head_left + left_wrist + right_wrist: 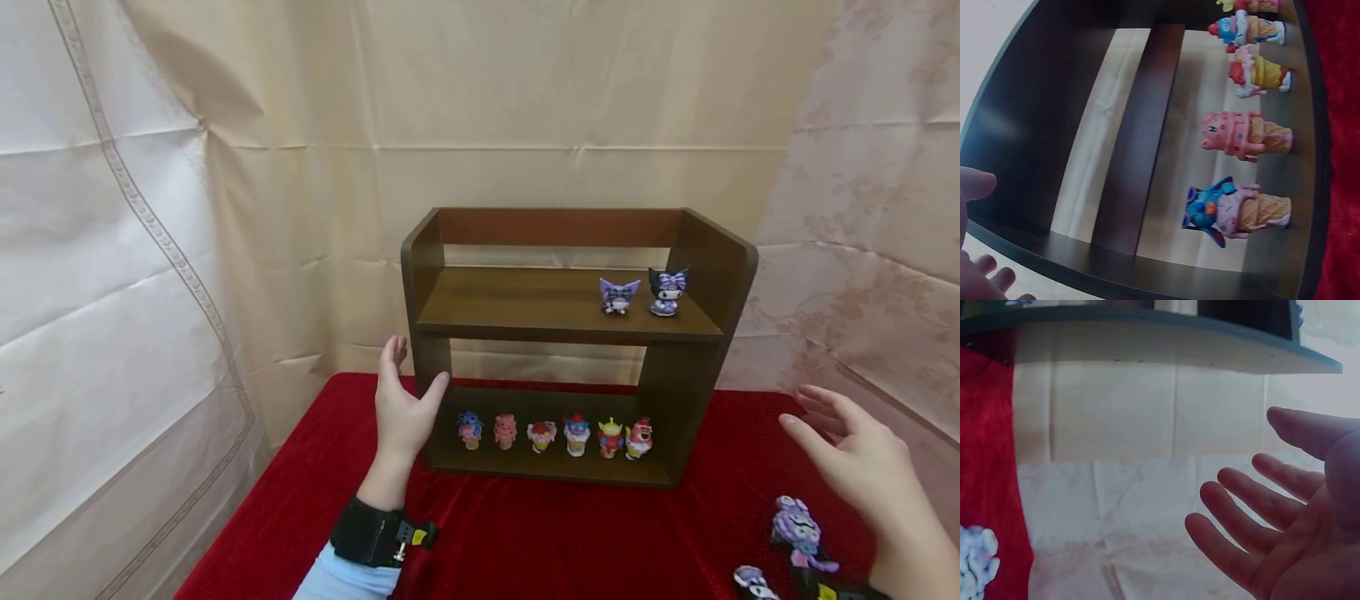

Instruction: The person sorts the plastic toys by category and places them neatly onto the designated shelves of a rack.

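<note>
A dark brown two-tier shelf (566, 329) stands on the table. My left hand (405, 412) is raised at its left side, thumb spread from the fingers, holding nothing. Out to the right of the shelf hangs my right hand (862, 458), fingers loosely extended and nothing in them. Two purple-and-black figurines (666, 292) stand at the right of the upper board. Along the lower board runs a row of several ice-cream-cone figurines, among them a blue one (1235, 212) and a pink one (1244, 134). A purple figurine (798, 529) lies on the table below my right hand.
Red velvet cloth (525, 542) covers the table. Another purple-and-white figurine (753, 583) lies at the bottom edge of the head view, partly cut off. Beige curtains (570, 100) hang behind the shelf, with pale fabric (112, 317) on the left.
</note>
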`<state>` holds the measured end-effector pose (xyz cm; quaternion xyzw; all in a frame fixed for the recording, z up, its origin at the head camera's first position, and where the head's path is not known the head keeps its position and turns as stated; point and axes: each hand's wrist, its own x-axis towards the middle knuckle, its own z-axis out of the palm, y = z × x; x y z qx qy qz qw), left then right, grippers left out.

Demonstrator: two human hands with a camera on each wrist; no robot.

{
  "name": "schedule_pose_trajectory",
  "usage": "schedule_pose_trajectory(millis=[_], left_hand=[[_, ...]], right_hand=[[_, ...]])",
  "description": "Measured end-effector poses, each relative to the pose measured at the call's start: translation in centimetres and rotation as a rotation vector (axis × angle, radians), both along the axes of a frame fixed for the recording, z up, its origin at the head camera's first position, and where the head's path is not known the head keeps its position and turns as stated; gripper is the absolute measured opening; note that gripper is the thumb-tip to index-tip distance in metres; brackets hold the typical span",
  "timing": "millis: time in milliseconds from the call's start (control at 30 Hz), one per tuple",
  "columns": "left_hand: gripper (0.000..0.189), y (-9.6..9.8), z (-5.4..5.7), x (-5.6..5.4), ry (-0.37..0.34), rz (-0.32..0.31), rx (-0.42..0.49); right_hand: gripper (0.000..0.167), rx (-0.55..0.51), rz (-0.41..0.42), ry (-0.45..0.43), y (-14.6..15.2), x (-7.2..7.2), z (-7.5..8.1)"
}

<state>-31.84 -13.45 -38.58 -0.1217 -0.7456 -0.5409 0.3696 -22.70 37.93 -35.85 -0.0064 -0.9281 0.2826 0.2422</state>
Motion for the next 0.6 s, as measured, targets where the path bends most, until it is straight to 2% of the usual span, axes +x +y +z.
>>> schedule_pose_trajectory(millis=[133,333,467,600], left_hand=[[0.083,0.0,-0.4,-0.2,-0.047,-0.010,-0.019],[0.079,-0.4,-1.2,-0.5,-0.106,0.007,-0.041],[0.074,-0.7,-1.6,-0.5,-0.121,0.020,-0.054],[0.069,-0.9,-1.7,-0.6,-0.125,0.029,-0.074]], right_hand=[[0.066,0.023,-0.020,-0.028,0.9,0.0,-0.9],[0.068,0.055,-0.021,-0.087,2.2,-0.3,-2.0],[0.068,0.072,0.001,-0.123,3.0,-0.6,-2.6],[0.071,0.090,0.039,-0.213,3.9,-1.0,-3.4]])
